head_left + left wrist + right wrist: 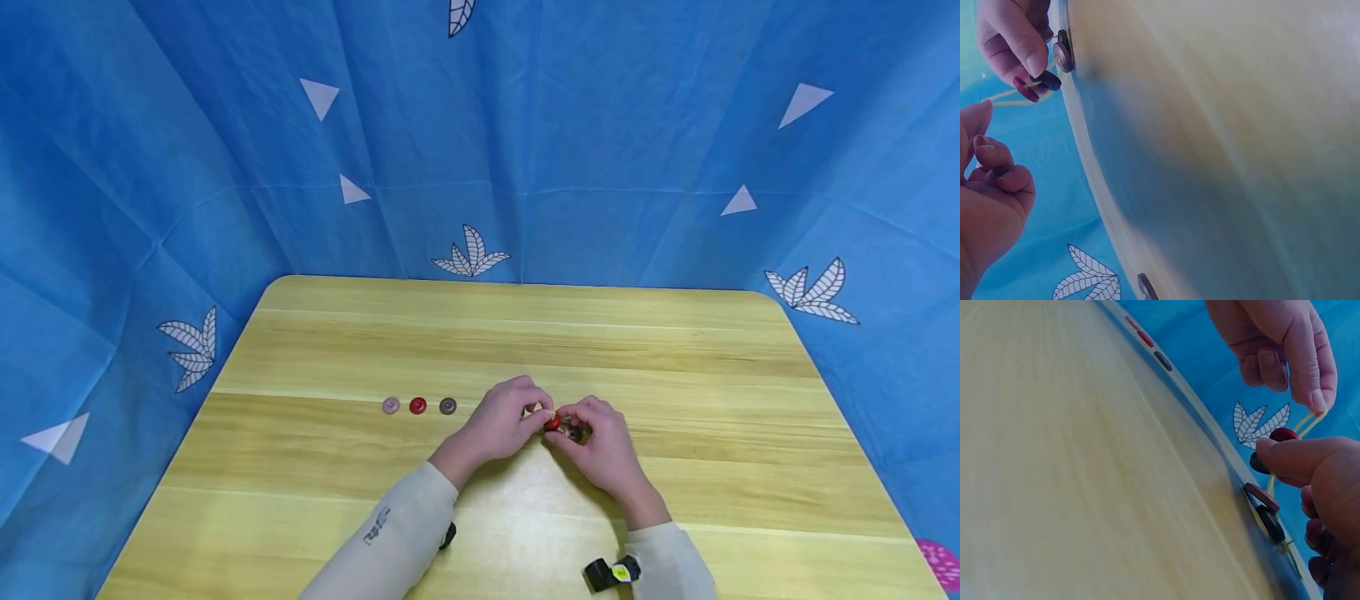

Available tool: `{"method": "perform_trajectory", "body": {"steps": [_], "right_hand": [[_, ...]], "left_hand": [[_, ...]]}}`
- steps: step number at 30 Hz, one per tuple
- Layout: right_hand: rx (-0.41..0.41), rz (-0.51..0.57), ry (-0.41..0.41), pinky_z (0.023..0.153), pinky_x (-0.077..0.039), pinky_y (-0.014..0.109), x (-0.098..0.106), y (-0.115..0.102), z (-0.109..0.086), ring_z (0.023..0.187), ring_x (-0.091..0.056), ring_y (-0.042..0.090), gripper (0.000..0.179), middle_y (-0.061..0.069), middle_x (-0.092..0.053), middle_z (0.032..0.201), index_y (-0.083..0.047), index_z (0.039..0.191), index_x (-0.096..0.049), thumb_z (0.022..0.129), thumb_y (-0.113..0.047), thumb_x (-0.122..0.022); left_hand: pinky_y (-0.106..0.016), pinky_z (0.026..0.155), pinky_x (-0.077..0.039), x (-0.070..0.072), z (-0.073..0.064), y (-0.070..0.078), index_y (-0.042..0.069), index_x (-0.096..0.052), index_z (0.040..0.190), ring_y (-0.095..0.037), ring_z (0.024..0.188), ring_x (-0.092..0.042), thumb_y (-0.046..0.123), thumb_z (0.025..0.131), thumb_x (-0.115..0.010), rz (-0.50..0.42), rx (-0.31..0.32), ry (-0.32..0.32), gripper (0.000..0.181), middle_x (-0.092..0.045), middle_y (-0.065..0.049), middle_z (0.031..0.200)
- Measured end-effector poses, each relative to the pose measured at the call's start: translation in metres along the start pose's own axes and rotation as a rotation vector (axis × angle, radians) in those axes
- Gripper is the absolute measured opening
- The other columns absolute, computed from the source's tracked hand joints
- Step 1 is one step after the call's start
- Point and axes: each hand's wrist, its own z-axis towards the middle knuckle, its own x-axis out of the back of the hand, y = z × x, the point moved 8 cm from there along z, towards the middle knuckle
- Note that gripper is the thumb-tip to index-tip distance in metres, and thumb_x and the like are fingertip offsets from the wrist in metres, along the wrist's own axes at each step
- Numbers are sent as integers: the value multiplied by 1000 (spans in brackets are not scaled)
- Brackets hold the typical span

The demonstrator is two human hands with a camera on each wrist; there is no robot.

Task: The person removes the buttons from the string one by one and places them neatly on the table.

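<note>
My left hand pinches a doubled yellow string between thumb and fingertip, holding it as a loop. Just right of it, my right hand pinches a red button and a dark button that are threaded on this string. Below those fingers, a brown button and a black button hang further along the string, close to the table. A knot with loose string ends shows past the black button in the right wrist view.
Left of the hands, a pink button, a red button and a grey-brown button lie in a row on the wooden table. A blue patterned curtain surrounds the table's back and sides.
</note>
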Motion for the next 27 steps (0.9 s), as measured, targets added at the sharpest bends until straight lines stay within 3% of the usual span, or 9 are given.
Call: {"method": "perform_trajectory", "body": {"steps": [6, 11, 20, 27], "right_hand": [[4, -56, -3, 75, -37, 41, -1, 1, 0, 76, -56, 17, 29, -4, -62, 82, -14, 94, -76, 70, -13, -92], [-1, -75, -6, 69, -40, 37, -2, 3, 0, 71, -54, 15, 16, -8, -60, 78, -13, 87, -76, 76, -7, -86], [-105, -65, 45, 64, -46, 33, 2, 11, -2, 71, -56, 11, 13, -10, -61, 76, -16, 80, -77, 75, -16, -89], [-13, -13, 19, 65, -45, 32, -2, 4, 0, 72, -55, 11, 11, -13, -61, 76, -16, 82, -78, 81, -6, -83]], "left_hand": [[-25, 65, -41, 3, -1, 3, 17, -72, 93, -9, 73, -48, 20, 98, -66, -16, -16, 16, 9, -50, 9, 80], [-25, 66, -40, 3, -2, 2, 18, -71, 93, -10, 73, -47, 19, 99, -66, -27, -10, 19, 8, -50, 9, 80], [-23, 63, -41, 7, -4, 5, 17, -72, 93, -9, 72, -46, 21, 99, -65, -53, -16, 36, 10, -49, 9, 80], [-24, 64, -39, 8, -5, 6, 16, -71, 90, -9, 70, -45, 17, 99, -65, -51, -46, 61, 11, -48, 8, 77]]}}
